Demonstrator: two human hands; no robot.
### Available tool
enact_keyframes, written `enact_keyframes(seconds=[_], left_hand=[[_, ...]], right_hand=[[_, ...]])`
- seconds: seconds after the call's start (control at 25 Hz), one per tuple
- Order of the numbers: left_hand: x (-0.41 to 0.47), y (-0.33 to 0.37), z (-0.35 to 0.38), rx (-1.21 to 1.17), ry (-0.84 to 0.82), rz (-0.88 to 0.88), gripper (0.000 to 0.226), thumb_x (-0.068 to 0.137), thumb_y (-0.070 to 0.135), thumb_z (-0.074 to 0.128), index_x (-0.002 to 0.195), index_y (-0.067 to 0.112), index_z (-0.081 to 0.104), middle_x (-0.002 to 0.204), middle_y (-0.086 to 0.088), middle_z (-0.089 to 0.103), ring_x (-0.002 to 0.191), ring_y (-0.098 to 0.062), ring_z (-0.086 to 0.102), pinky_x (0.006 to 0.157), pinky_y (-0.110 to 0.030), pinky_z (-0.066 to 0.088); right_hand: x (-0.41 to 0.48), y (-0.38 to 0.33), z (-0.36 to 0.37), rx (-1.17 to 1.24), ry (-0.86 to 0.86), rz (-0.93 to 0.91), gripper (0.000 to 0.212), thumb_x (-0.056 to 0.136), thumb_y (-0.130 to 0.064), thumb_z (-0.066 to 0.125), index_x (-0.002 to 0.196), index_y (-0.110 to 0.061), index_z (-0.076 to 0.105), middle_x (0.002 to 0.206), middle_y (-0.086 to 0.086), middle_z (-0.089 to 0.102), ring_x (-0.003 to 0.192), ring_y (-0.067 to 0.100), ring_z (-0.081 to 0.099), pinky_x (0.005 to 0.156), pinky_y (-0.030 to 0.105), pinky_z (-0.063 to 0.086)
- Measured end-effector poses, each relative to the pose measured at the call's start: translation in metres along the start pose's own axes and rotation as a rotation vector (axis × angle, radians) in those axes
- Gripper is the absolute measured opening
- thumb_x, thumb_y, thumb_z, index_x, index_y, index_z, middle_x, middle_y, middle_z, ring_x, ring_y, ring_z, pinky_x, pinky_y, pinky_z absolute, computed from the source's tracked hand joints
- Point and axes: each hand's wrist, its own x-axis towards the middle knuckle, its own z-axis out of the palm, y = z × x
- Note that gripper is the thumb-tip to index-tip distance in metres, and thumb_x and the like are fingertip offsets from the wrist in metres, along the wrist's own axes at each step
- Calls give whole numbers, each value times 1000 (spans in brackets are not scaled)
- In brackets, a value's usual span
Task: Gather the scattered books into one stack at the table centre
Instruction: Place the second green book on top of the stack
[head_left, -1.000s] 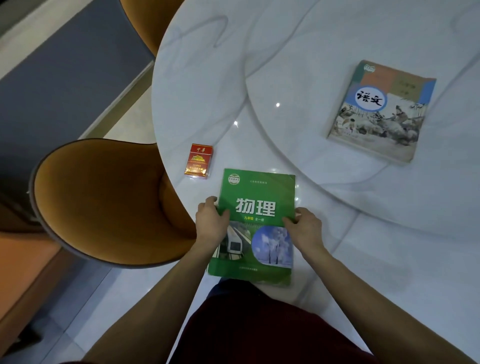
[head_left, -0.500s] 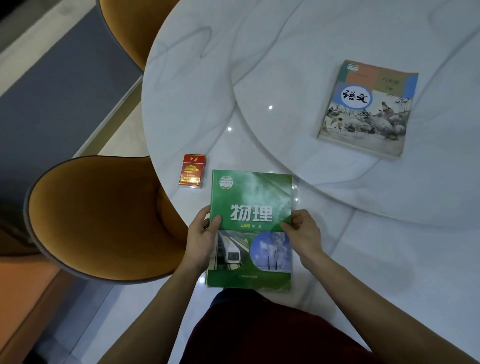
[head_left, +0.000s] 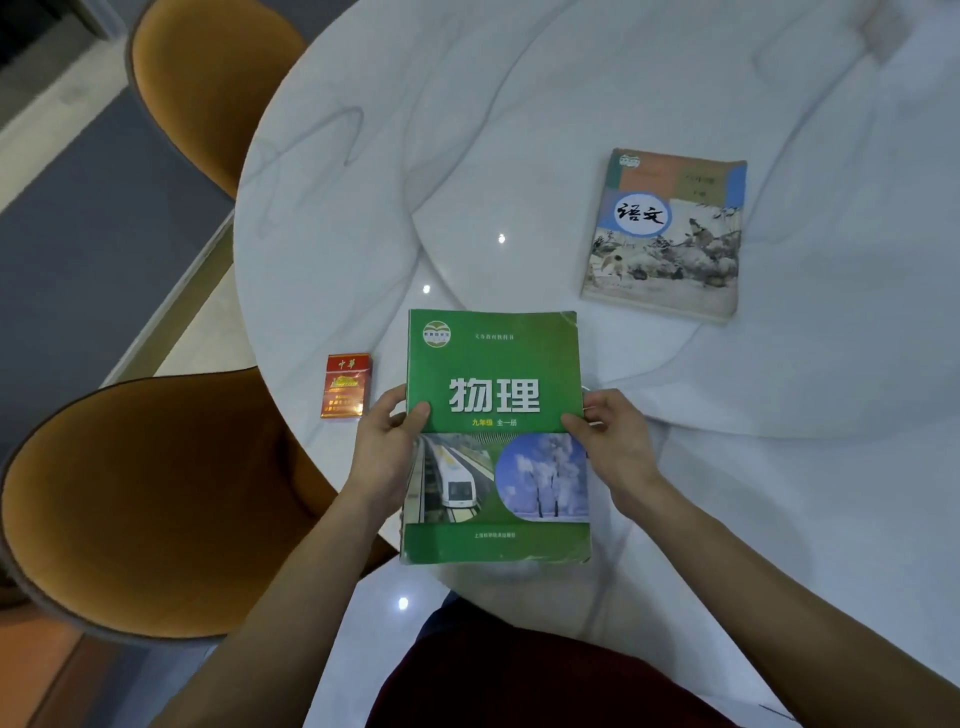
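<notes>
A green textbook (head_left: 493, 379) with a train picture on its cover is held above the near edge of the white marble table (head_left: 363, 208). My left hand (head_left: 387, 452) grips its left edge, thumb on the cover. My right hand (head_left: 615, 441) grips its right edge the same way. A second book (head_left: 667, 234), with a painted winter scene and a blue circle on the cover, lies flat on the raised round centre disc (head_left: 519, 156) of the table, to the far right of the green one.
A red cigarette pack (head_left: 345, 386) lies on the table just left of the green book. Two orange-lined chairs stand on the left, one close (head_left: 156, 509) and one further back (head_left: 208, 88). My dark red lap (head_left: 519, 680) is at the bottom.
Both hands have lifted the green book off the table edge and carried it forward, toward the centre disc. The view has shifted so the second book sits closer.
</notes>
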Motion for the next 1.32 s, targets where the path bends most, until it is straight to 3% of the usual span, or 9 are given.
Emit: enact_keyframes(seconds=[0.16, 0.36, 0.56, 0.72, 0.8, 0.88, 1.08, 1.2, 1.32], left_hand=[[20, 36, 31, 33, -68, -4, 18, 96, 10, 48, 110, 16, 57, 93, -14, 71, 73, -31, 70, 68, -39, 57], [52, 79, 81, 70, -148, 44, 18, 96, 7, 46, 110, 12, 57, 88, -12, 70, 68, -26, 68, 61, -32, 55], [93, 121, 144, 149, -229, 83, 14, 97, 8, 44, 103, 10, 57, 81, -7, 69, 61, -22, 67, 56, -30, 53], [134, 139, 197, 233, -253, 114, 20, 96, 9, 46, 113, 10, 55, 101, -13, 69, 86, -34, 68, 81, -44, 57], [155, 141, 220, 285, -238, 135, 24, 94, 11, 48, 118, 12, 54, 116, -14, 66, 100, -37, 66, 93, -50, 53], [175, 139, 241, 320, -235, 130, 28, 93, 13, 49, 120, 14, 52, 120, -14, 65, 104, -38, 64, 95, -52, 51], [203, 126, 282, 385, -233, 140, 36, 91, 6, 45, 126, 10, 51, 122, -15, 63, 104, -33, 64, 94, -47, 53], [208, 116, 292, 461, -207, 198, 36, 92, 4, 44, 128, 7, 51, 124, -14, 62, 107, -30, 62, 94, -34, 51], [212, 110, 297, 564, -160, 324, 32, 92, 3, 45, 122, 5, 56, 117, -17, 66, 104, -32, 63, 93, -38, 52]], right_hand=[[18, -27, -27, 49, 59, -19, 13, 86, -9, 62, 93, -15, 53, 78, -4, 58, 76, 21, 56, 67, 31, 46], [54, -61, -64, 84, 148, -56, 10, 87, -7, 58, 90, -17, 56, 78, 0, 62, 78, 24, 60, 74, 38, 50], [101, -93, -100, 111, 302, -90, 11, 87, -3, 58, 91, -14, 59, 79, 3, 63, 74, 20, 57, 63, 29, 45], [147, -102, -127, 150, 381, -52, 14, 86, -3, 59, 98, -7, 63, 90, 13, 65, 78, 25, 59, 74, 35, 50], [170, -104, -138, 128, 403, -27, 16, 86, -4, 59, 100, -5, 65, 90, 14, 66, 77, 26, 60, 70, 34, 52], [190, -105, -148, 116, 423, -9, 17, 86, -4, 59, 101, -4, 66, 90, 13, 66, 76, 26, 60, 62, 31, 52], [226, -99, -161, 68, 454, 42, 21, 85, -1, 56, 102, -2, 68, 89, 12, 65, 78, 23, 60, 79, 35, 54], [236, -90, -162, 18, 445, 64, 23, 85, -2, 56, 103, -3, 69, 89, 11, 66, 80, 21, 59, 71, 29, 52], [244, -85, -161, -24, 479, 71, 24, 86, -3, 55, 105, -4, 69, 90, 8, 65, 80, 20, 59, 73, 26, 48]])
